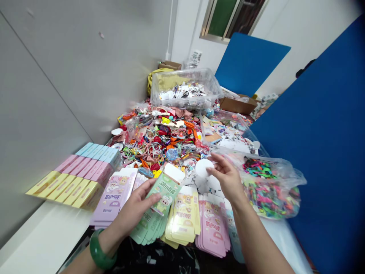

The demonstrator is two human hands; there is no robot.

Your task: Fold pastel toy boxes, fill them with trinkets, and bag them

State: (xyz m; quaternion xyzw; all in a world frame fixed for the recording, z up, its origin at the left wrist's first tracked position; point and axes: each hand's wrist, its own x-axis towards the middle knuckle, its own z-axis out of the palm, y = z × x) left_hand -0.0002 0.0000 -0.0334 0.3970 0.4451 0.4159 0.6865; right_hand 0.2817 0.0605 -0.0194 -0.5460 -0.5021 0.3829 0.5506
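Note:
My left hand [138, 201] is closed around a small green cartoon-printed box [164, 192], its white top flap raised. Beneath it lie flat green boxes [146, 228] in a fanned stack. In my right hand [225, 173], a round white disc [204, 168] is pinched between thumb and fingers, right of the green box and apart from it. More white discs [203, 184] lie under that hand. Alongside are stacks of flat yellow boxes [184, 217], pink boxes [213, 228] and purple boxes [114, 198]. A few blue boxes [234, 228] are partly hidden by my right forearm.
Folded boxes in blue, pink and yellow rows [82, 171] stand at left by the grey wall [57, 76]. Mixed trinkets [162, 140] are heaped behind my hands, before a clear bin [185, 101]. Bags of colourful pieces [270, 198] sit right, near a blue panel [322, 114].

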